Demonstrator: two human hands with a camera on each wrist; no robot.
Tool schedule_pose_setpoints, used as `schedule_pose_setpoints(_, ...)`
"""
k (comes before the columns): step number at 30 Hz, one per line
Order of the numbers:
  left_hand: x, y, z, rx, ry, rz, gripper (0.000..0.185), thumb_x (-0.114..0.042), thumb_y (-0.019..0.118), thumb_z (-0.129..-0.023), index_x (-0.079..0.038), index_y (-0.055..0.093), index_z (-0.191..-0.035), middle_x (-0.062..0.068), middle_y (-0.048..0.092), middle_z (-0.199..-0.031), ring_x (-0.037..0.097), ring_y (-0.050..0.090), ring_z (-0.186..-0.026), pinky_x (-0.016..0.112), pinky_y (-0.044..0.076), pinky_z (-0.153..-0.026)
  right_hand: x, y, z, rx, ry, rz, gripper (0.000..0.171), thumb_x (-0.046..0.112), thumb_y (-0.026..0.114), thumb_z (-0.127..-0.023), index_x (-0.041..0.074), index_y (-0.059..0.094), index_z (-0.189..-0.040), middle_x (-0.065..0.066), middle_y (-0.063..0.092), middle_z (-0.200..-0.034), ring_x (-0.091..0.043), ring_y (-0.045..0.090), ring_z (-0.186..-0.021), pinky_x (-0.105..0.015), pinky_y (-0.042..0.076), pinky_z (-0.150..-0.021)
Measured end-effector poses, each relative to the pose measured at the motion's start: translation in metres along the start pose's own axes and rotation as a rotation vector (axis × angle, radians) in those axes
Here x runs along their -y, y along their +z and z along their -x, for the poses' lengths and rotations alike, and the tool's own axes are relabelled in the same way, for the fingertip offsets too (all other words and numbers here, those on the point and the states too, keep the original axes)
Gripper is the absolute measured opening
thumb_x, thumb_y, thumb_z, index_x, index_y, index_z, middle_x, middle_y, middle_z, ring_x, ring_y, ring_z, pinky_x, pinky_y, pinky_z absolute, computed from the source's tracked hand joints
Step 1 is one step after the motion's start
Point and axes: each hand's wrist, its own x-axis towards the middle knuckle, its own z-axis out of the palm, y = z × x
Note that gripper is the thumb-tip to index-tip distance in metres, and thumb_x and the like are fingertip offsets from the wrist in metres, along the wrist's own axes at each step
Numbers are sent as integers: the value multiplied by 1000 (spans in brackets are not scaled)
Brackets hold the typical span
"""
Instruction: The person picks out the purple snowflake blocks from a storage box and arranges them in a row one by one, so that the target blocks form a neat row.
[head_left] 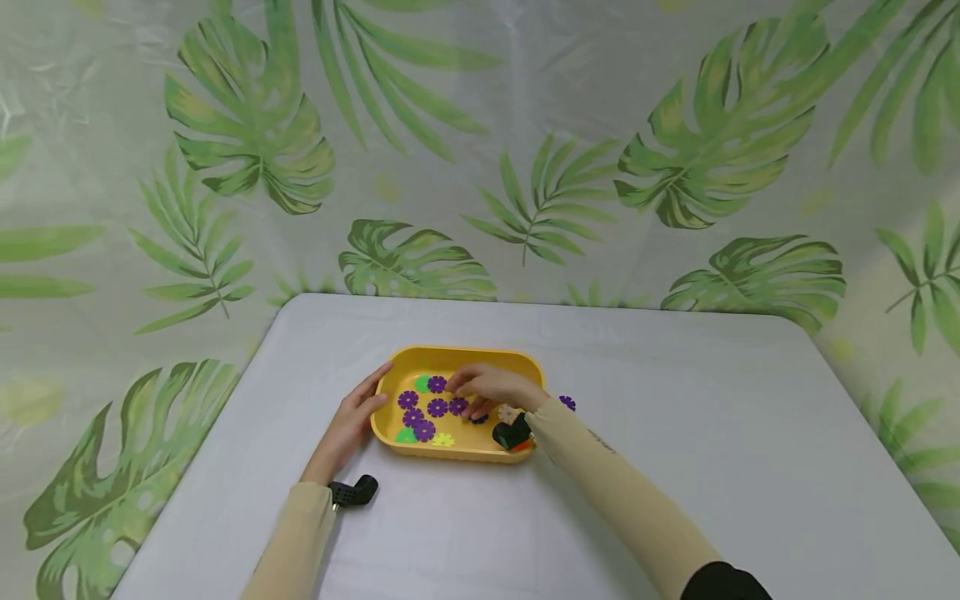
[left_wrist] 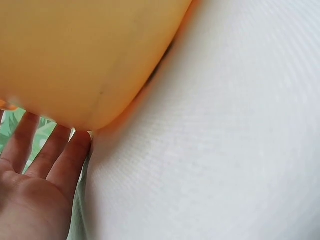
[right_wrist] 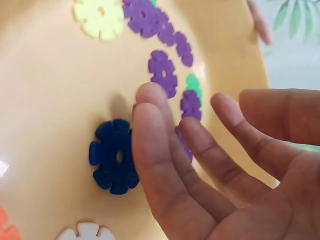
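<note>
A yellow plastic tray holds several notched, flower-shaped plastic discs. My left hand is at the tray's left side; in the left wrist view its straight fingers rest against the outer wall. Over the tray's inside reaches my right hand, with loosely bent, spread fingers and nothing between them. Close beside its fingertips lies a dark blue disc. Purple discs cluster toward the left half, with a green disc and a yellow disc near the front wall.
A white disc and an orange disc lie on the tray floor under the right wrist. Outside the tray, on the white table, a purple disc sits by its right side. A leaf-patterned curtain hangs behind.
</note>
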Motion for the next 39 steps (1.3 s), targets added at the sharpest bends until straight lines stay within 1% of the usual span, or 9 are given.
schedule_pose_setpoints(4, 0, 0, 1, 1, 1, 4, 50, -16, 46, -102, -18, 34, -150, -2, 21, -157, 19, 16, -143, 36, 22, -114, -1, 3, -7, -1, 30, 30, 29, -2, 43, -96, -8, 56, -121, -18, 57, -118, -34, 65, -84, -37, 57, -77)
schedule_pose_setpoints(7, 1, 0, 1, 2, 1, 5, 50, -16, 46, -102, -18, 34, -150, -3, 21, -157, 19, 17, -143, 35, 22, -113, -1, 6, -10, -18, 40, 78, 30, -7, 44, -92, -8, 59, -117, -16, 60, -111, -29, 64, -79, -37, 57, -76)
schedule_pose_setpoints(10, 1, 0, 1, 1, 5, 6, 50, -16, 47, -102, -18, 34, -150, -3, 21, -156, 19, 17, -143, 34, 22, -113, 1, 8, -10, -27, 47, 127, 30, -9, 46, -89, -9, 60, -115, -17, 61, -107, -25, 63, -75, -36, 57, -76)
schedule_pose_setpoints(13, 2, 0, 1, 3, 9, 9, 50, -16, 47, -102, -17, 34, -150, -3, 21, -157, 19, 17, -143, 34, 22, -113, 4, 10, -10, -30, 34, 159, 29, -9, 47, -89, -9, 61, -115, -17, 61, -107, -27, 65, -76, -36, 58, -73)
schedule_pose_setpoints(18, 2, 0, 1, 5, 13, 9, 50, -16, 47, -101, -18, 34, -150, -3, 21, -157, 18, 18, -142, 33, 23, -113, 6, 12, -13, -16, 22, 141, 30, -9, 46, -91, -9, 60, -118, -19, 61, -109, -34, 68, -78, -37, 59, -70)
schedule_pose_setpoints(25, 3, -1, 0, 2, 16, 8, 50, -17, 47, -102, -18, 34, -150, -2, 21, -157, 19, 18, -142, 34, 22, -113, 6, 15, -17, -18, 52, 121, 27, -9, 49, -91, -10, 61, -115, -18, 60, -109, -30, 69, -76, -35, 59, -70)
schedule_pose_setpoints(28, 3, -1, 1, 0, 18, 10, 50, -17, 47, -102, -17, 34, -150, -2, 21, -157, 18, 18, -142, 34, 22, -113, 7, 16, -18, -15, 49, 132, 24, -8, 50, -91, -10, 62, -112, -17, 59, -108, -32, 68, -77, -36, 59, -70)
schedule_pose_setpoints(34, 4, -1, 0, 9, 20, 27, 50, -17, 46, -102, -17, 34, -150, -3, 22, -156, 17, 17, -142, 32, 21, -113, 10, 18, -20, -2, 52, 119, 22, -6, 50, -93, -11, 62, -110, -20, 62, -98, -34, 69, -79, -38, 58, -71)
schedule_pose_setpoints(39, 4, 0, 0, 7, 16, 18, 50, -16, 46, -102, -18, 34, -150, -3, 22, -156, 16, 16, -143, 32, 20, -114, 9, 20, -21, -33, 62, 138, 17, -7, 52, -92, -11, 62, -105, -20, 63, -85, -33, 69, -75, -38, 58, -69)
